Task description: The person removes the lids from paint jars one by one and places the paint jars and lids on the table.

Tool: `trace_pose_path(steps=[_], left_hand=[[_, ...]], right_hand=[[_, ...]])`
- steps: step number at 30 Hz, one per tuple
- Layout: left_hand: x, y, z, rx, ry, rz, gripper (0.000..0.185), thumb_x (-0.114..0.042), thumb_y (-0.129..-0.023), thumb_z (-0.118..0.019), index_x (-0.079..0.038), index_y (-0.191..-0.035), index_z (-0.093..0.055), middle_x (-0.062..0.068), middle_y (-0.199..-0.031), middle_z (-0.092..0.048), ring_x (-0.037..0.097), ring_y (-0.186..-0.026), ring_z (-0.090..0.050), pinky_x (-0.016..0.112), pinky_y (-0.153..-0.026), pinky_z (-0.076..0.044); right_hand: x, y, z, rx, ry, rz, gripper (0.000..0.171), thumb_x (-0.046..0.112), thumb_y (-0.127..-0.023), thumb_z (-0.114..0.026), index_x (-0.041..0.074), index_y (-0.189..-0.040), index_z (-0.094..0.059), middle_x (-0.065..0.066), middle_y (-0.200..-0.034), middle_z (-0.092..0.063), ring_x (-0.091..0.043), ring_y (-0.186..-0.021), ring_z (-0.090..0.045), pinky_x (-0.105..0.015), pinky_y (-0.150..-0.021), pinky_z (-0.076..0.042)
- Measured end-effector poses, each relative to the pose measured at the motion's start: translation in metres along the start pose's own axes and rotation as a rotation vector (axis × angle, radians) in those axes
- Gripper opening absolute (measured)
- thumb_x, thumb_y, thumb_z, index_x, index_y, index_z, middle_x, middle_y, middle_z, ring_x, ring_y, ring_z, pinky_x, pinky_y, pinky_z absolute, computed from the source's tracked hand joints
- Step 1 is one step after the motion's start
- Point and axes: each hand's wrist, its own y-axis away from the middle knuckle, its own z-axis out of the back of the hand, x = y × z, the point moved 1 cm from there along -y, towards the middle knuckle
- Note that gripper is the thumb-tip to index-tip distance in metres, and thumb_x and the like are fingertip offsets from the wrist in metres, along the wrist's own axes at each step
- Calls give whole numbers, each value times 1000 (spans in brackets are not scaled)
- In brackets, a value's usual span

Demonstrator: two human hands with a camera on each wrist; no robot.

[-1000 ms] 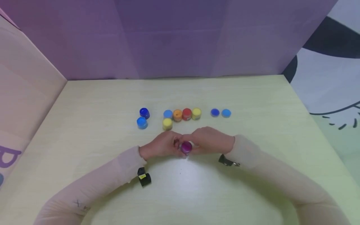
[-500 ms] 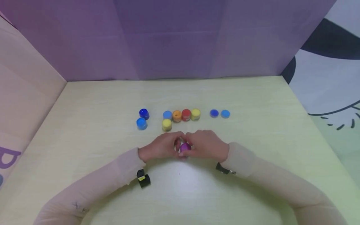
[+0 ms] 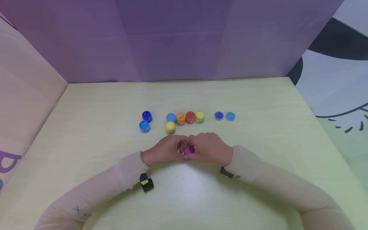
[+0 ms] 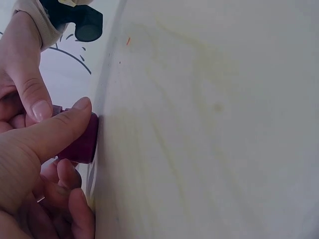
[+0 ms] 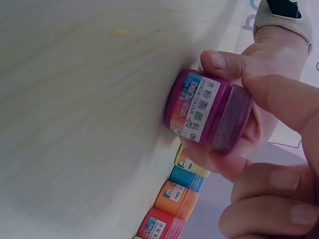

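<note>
L hand (image 3: 164, 149) gripped sm. round purple plastic paint jar (image 5: 193, 106) w/ thumb & fingers, R hand (image 3: 212, 148) pinching its round purple plastic lid (image 5: 233, 119)

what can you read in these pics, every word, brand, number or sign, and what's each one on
"水粉画颜料", it seems, on the purple jar; smaller print too blurred
"deli" on the orange jar
"deli", it seems, on the yellow jar beside the blue jar
Red jar: label too small to read
"X"-like mark on the left sleeve; its neighbour unclear
"P", apparently, on the left wall
</note>
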Motion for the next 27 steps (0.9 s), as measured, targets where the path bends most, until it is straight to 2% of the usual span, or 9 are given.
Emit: trace_pose_path(steps=[6, 14, 20, 27], left_hand=[[2, 0, 0, -3, 0, -12, 42, -16, -80, -76, -14, -119, -60, -4, -78, -56, 13, -74, -52, 24, -64, -44], [3, -2, 2, -16, 0, -15, 38, -16, -82, -74, -14, -117, -60, -3, -76, -55, 13, -73, -51, 24, -63, -44], [3, -2, 2, -17, 14, -13, 41, -16, -82, -74, -15, -120, -59, -2, -76, -54, 13, -72, -51, 23, -62, -42], [2, -2, 2, -18, 24, -33, 43, -16, -81, -75, -15, -121, -59, -2, -75, -53, 13, -70, -50, 22, -60, -40]], right_hand=[[-1, -1, -1, -2, 32, 48, 31, 39, -84, -70, 11, -89, -59, 7, -59, -45, -7, -52, -41, -18, -48, -31], [-4, -3, 1, -26, 45, 69, 31, 38, -84, -70, 10, -90, -59, 7, -58, -44, -7, -51, -41, -18, -49, -30], [-5, -4, 1, -7, 30, 61, 32, 37, -84, -70, 9, -94, -60, 7, -59, -46, -7, -52, -42, -18, -50, -32], [-6, -7, 3, 29, 60, 105, 34, 36, -84, -71, 9, -102, -62, 8, -63, -50, -8, -56, -44, -19, -54, -37]])
